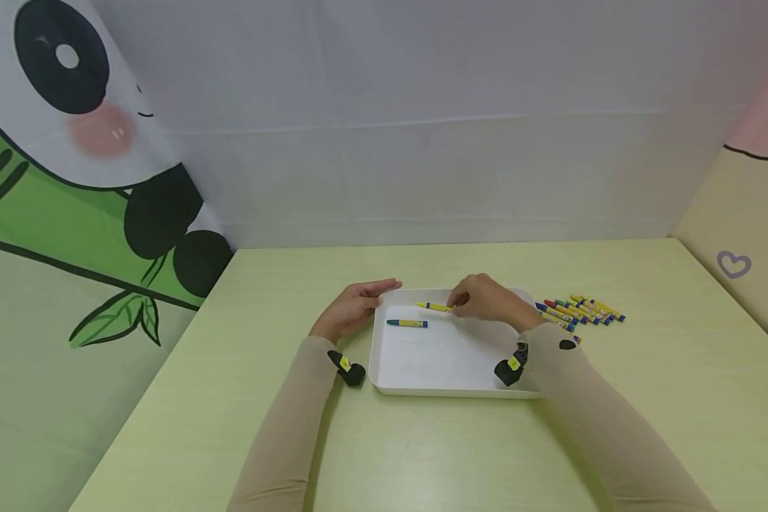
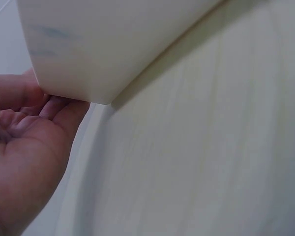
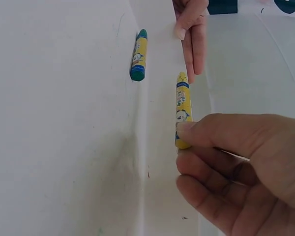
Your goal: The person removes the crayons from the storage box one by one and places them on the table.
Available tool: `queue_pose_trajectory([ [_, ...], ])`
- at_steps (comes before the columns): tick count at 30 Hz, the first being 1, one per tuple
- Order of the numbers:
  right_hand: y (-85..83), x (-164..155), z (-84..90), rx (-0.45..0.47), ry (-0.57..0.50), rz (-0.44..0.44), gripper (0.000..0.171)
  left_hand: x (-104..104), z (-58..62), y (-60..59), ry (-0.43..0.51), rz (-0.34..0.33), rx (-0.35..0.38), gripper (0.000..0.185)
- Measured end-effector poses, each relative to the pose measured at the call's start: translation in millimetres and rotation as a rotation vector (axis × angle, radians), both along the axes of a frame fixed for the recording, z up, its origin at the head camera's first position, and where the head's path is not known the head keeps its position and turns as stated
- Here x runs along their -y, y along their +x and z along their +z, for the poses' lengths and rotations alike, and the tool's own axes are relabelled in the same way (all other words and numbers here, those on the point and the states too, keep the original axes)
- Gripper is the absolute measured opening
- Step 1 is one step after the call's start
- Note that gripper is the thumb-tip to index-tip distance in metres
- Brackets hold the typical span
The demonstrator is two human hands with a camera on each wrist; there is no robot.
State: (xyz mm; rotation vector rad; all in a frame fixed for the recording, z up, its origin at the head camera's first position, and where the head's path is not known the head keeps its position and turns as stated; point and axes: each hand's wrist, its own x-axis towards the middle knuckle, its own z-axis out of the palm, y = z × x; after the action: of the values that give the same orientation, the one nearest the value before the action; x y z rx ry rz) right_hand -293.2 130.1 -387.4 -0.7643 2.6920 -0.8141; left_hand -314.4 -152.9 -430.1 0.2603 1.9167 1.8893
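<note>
Right hand (image 1: 486,299) pinching yellow crayon (image 1: 434,306) above white tray (image 1: 435,370). Left hand (image 1: 353,307) spread, fingers straight against tray's corner. Green crayon (image 1: 407,323) inside.

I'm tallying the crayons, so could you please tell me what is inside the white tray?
One green crayon lies loose in the white tray. The right hand pinches a yellow crayon near the far wall. That hand and sleeve cover the tray's right part, so anything there is hidden.

You face a pale green worktop (image 1: 422,455) against a white wall (image 1: 422,142); a panda curtain (image 1: 70,178) hangs left, a cream heart panel (image 1: 736,242) right.
</note>
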Motion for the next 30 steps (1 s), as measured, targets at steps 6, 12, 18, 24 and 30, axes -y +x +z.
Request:
queue_pose_trajectory([
  [6, 1.9, -8, 3.7, 0.001, -0.023, -0.01, 0.016, 2, -1.1, -0.7, -0.013, -0.018, -0.026, 0.049],
  [12, 3.1, -17, 8.9, -0.001, -0.042, -0.012, 0.016, 2, -1.2, -0.8, -0.008, -0.016, -0.021, 0.049],
  [18, 5.6, -30, 14.0, 0.02, -0.06, -0.027, 0.018, 2, -0.2, -0.2, -0.005, 0.005, -0.001, 0.048],
  [24, 8.8, -41, 15.2, 0.017, -0.049, -0.046, 0.019, 3, -1.4, -1.5, 0.0, 0.002, 0.005, 0.048],
  [30, 13.0, -53, 14.0, 0.029, -0.033, -0.079, 0.02, 2, -1.8, -1.5, -0.002, 0.007, 0.008, 0.048],
])
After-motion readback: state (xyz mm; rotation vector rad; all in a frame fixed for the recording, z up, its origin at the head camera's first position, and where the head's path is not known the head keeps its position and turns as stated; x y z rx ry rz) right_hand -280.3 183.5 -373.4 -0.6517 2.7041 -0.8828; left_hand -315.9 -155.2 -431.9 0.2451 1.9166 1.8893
